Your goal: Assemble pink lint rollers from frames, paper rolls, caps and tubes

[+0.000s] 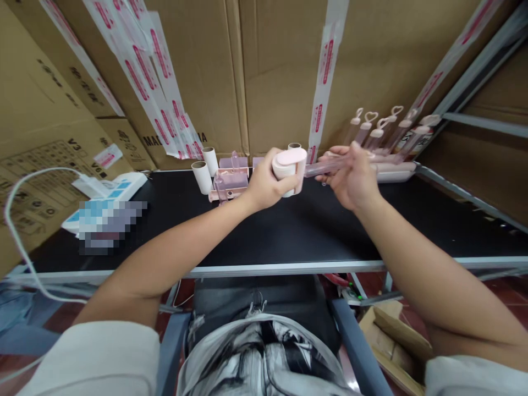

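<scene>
My left hand (268, 179) is closed around the head of a lint roller (291, 159), a white roll with a pale pink frame. From its right side a translucent pink handle (330, 166) runs to my right hand (357, 176), whose fingers are wrapped about it. I cannot tell whether handle and head are fully joined. Just left of my left hand lie translucent pink covers and pink frames (231, 179), beside white rolls (202, 177). Behind my right hand, several upright translucent handles with heart-shaped loops (377, 132) stand at a pink holder (398, 171).
The black tabletop (289, 236) ends at a metal front edge. On the left are a white power strip (127, 184) with a cable and a blurred item. Taped cardboard (276, 71) walls the back; a metal rack (487, 124) stands at right. An open carton (396, 341) is below.
</scene>
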A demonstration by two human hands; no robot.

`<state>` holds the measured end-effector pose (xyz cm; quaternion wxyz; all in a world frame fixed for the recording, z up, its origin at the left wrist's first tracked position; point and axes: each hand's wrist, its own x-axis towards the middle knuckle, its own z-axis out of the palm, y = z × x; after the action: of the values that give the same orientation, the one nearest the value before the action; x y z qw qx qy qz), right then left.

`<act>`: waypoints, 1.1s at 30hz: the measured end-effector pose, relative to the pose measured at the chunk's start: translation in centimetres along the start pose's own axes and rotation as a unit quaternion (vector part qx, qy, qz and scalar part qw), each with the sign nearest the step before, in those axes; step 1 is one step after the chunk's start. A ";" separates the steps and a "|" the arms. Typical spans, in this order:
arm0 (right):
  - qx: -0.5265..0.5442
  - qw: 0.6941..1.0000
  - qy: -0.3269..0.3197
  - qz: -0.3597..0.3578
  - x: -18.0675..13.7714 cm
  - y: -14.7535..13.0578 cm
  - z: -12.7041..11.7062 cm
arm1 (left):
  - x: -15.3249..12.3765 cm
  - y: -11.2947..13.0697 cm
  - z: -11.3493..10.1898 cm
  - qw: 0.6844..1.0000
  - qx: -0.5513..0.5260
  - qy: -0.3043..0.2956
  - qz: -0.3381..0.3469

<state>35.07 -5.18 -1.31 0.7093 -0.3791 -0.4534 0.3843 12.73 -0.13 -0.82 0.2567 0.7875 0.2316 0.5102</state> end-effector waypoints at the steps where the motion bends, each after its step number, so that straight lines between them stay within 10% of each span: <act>1: 0.001 1.000 0.000 -0.012 0.2 -0.3 -0.5 | 0.1 -0.3 -0.8 1.000 -0.005 0.016 0.014; 8: -0.051 0.971 -0.213 0.097 -1.3 -0.9 -0.2 | -1.2 -0.3 -5.3 0.998 -0.027 0.017 0.046; 19: -0.198 0.965 -0.012 -0.169 0.0 -0.6 -1.6 | -1.9 1.3 -5.4 0.981 -0.105 0.153 -0.062; 26: -0.702 0.684 -0.192 0.056 2.9 2.3 -5.0 | -2.6 1.6 -6.4 0.968 -0.196 0.014 -0.153; 33: -0.744 0.651 -0.139 0.052 2.1 1.1 -4.6 | -3.2 2.1 -6.1 0.980 -0.098 -0.099 -0.140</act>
<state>39.81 -3.74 -2.93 0.0969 -0.7451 -0.6598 0.0022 6.13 -2.67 0.46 0.4229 0.7648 0.2625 0.4090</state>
